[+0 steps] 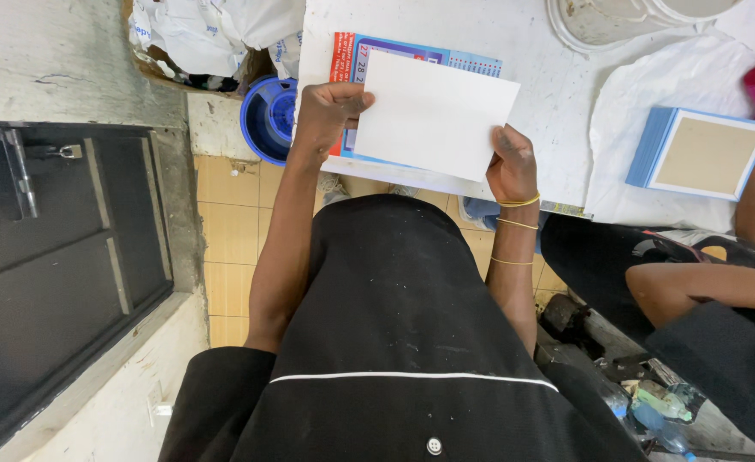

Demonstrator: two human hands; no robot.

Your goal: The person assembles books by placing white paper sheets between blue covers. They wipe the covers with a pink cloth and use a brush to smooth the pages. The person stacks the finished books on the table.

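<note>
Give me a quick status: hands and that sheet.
Left hand and right hand pinch the white sheet by opposite edges. Sheet held over calendar. Nothing blocking.

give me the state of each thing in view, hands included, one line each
left hand: closed on the white card's left edge
right hand: gripping the card's lower right corner
white card: held flat, lifted over the calendar
calendar: lying on the table, mostly covered
stack of blue-edged cards: squared up, a co-worker's hand at its side
blue bucket: open, on the floor
black door: bolt padlocked
</note>
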